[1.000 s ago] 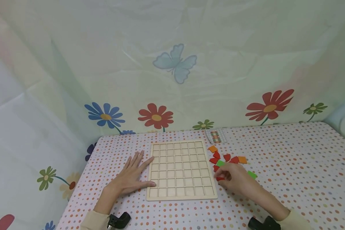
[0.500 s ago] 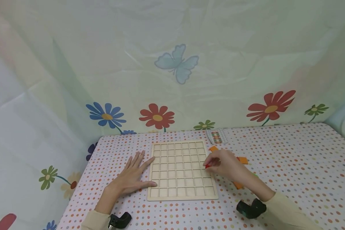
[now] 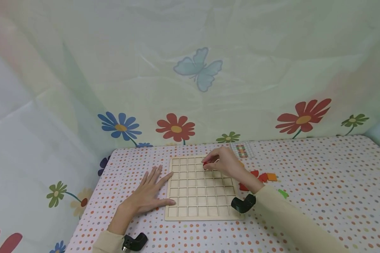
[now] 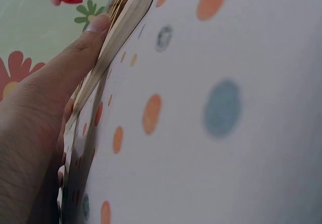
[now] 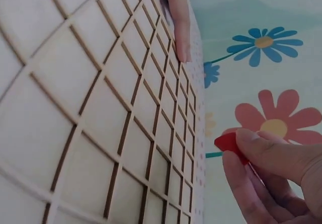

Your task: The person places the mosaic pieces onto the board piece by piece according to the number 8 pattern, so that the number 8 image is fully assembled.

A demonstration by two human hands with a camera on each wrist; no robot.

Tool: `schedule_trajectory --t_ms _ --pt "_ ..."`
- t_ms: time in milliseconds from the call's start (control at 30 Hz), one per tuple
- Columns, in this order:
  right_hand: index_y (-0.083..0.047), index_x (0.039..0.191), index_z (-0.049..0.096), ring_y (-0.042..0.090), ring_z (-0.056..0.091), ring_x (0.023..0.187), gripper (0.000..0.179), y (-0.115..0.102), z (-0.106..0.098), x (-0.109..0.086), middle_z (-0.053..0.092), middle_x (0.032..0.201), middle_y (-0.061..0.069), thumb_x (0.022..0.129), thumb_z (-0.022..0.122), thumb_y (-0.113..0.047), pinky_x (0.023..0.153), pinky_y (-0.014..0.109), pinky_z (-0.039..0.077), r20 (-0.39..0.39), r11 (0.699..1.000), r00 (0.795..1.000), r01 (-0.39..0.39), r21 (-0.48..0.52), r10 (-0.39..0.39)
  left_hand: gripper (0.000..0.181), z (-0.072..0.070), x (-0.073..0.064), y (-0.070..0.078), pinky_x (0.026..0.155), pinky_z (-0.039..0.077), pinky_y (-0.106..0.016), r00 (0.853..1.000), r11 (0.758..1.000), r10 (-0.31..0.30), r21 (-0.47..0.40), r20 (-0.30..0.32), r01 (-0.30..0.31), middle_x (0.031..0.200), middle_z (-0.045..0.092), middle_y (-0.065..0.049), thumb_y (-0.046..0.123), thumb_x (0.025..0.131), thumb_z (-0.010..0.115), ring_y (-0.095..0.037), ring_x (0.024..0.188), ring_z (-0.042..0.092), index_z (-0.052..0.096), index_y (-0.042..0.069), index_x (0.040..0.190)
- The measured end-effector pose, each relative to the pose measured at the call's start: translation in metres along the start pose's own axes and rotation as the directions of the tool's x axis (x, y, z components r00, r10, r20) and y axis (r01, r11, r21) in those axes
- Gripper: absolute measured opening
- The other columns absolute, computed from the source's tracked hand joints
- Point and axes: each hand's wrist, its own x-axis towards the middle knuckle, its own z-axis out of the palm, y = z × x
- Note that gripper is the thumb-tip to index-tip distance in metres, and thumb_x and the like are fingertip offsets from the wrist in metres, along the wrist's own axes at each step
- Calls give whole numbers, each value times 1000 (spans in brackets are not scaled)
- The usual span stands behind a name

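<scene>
A wooden grid board [image 3: 192,202] with square cells lies flat on the table. My right hand [image 3: 225,161] is over its far right part and pinches a small red tile [image 5: 229,142] between thumb and fingertips. In the right wrist view the tile shows a rounded edge and stands off the board's surface. My left hand [image 3: 147,192] lies spread at the board's left side, thumb and index fingertip on its edge. The left wrist view shows that thumb [image 4: 80,53] pressing on the wooden rim.
Right of the board lie loose red tiles [image 3: 263,177], an orange tile [image 3: 272,177] and a green tile [image 3: 283,193], some hidden by my right arm. A card with a printed coloured pattern [image 3: 242,150] lies at the back. A flowered cloth [image 3: 139,88] hangs behind the table.
My right hand has picked up a red tile from the pile and carried it left and away from me, over the board's far part. My left hand has stayed in place.
</scene>
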Motion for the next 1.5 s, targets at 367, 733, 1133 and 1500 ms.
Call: schedule_trajectory --t_ms 367,733,1133,1500 --pt "-2 90 82 20 73 78 5 7 24 24 78 87 6 86 84 -1 75 36 61 -1 996 1000 -29 81 29 97 0 1 0 129 -1 -57 1000 1000 -15 -13 5 15 175 3 -17 77 90 59 -36 161 -4 26 29 168" --pt "1 94 82 18 70 76 5 9 43 36 77 88 8 89 81 2 74 33 61 -6 994 999 -51 98 52 97 2 2 -1 129 -1 -57 1000 1000 -11 1 5 11 175 3 -16 78 91 58 -36 161 -5 25 29 168" --pt "1 94 83 19 71 83 6 8 50 40 78 89 8 90 79 3 75 32 60 24 1000 1000 -7 -12 7 97 2 1 -2 129 -1 -57 1000 1000 -8 5 -3 8 175 3 -16 77 91 58 -36 161 -5 24 29 168" --pt "2 94 83 25 70 92 14 2 51 42 74 91 7 92 72 11 83 35 61 129 975 989 101 -198 -76 97 2 1 -1 129 -2 -56 1000 1000 -24 -7 3 24 175 1 -16 77 91 58 -35 161 -6 24 30 168"
